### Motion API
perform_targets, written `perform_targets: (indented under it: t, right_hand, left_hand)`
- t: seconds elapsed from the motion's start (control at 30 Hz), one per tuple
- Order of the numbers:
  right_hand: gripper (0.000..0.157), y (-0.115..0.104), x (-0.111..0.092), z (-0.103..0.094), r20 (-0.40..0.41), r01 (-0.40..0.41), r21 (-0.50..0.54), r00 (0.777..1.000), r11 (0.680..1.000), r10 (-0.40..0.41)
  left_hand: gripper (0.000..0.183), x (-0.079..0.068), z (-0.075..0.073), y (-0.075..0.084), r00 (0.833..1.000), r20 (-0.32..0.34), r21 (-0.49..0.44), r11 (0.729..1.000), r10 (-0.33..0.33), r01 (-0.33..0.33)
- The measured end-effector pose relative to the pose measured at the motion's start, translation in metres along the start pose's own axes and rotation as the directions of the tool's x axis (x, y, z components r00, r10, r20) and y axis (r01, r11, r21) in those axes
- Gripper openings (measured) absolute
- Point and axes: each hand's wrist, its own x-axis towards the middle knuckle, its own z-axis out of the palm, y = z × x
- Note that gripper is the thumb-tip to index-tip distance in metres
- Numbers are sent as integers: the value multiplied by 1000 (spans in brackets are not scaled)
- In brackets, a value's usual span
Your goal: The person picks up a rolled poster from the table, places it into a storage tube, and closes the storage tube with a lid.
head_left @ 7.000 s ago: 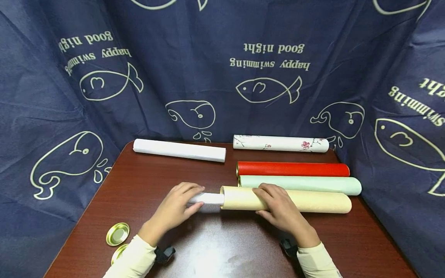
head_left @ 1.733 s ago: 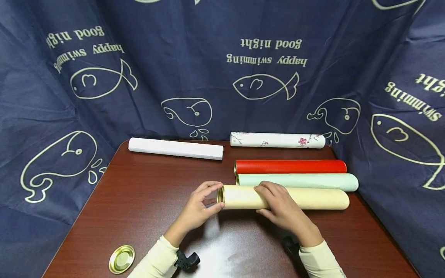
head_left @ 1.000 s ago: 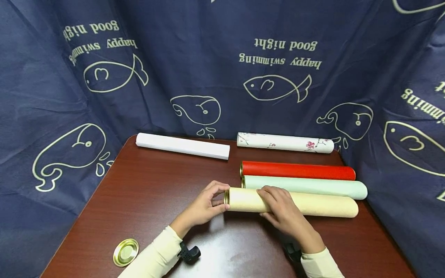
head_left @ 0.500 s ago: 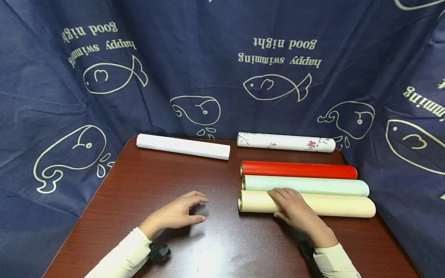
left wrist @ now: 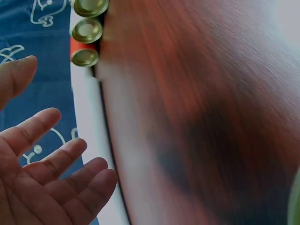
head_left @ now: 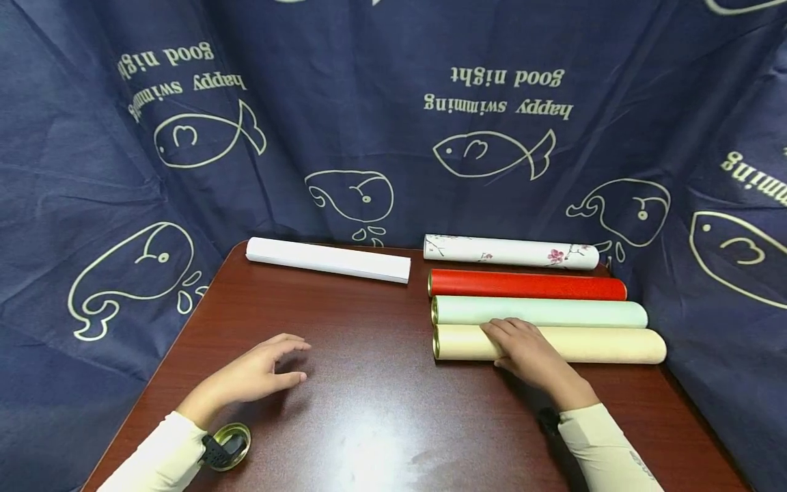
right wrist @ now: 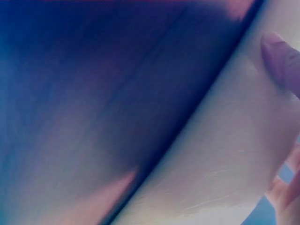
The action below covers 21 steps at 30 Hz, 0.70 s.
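My right hand (head_left: 530, 352) grips a cream cardboard tube (head_left: 605, 344) lying on the table, fingers over its top and thumb on the near side. The right wrist view shows the thumb pressed on the tube's pale wall (right wrist: 211, 140), with other fingertips past its far side. A gold metal lid (head_left: 437, 342) closes the tube's left end. Behind it lie a mint-green tube (head_left: 553, 311) and a red tube (head_left: 529, 284), side by side. My left hand (head_left: 252, 372) is held over the left of the table, fingers apart, holding nothing; its palm (left wrist: 28, 187) shows in the left wrist view.
A loose gold lid (head_left: 242, 432) lies below my left wrist, partly hidden by the wrist camera. At the back edge lie a white paper roll (head_left: 328, 260) and a blossom-patterned white tube (head_left: 510, 251). A blue curtain (head_left: 393, 123) hangs behind the brown table (head_left: 369, 328).
The white roll at the cream tube's mouth went inside, and a lid went onto that end. My left hand let go and moved left. My right hand shifted the tube right, then back; mint and red moved back.
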Motion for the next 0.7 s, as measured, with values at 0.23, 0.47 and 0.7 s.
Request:
perform_targets:
  t: [0.23,0.47,0.7]
  right_hand:
    - [75,20,9,3,-33,16,2,999,1000,-16]
    - [72,25,13,5,-120,21,-18,992,1000,-23]
    - [74,23,8,0,-150,5,-21,989,1000,-8]
  left_hand:
    - [43,-11,-6,-12,1000,9,22,1000,-16,16]
    - [43,-27,-12,-18,1000,9,136,990,-30,28]
    - [55,-59,-8,-19,998,-4,282,957,-68,66]
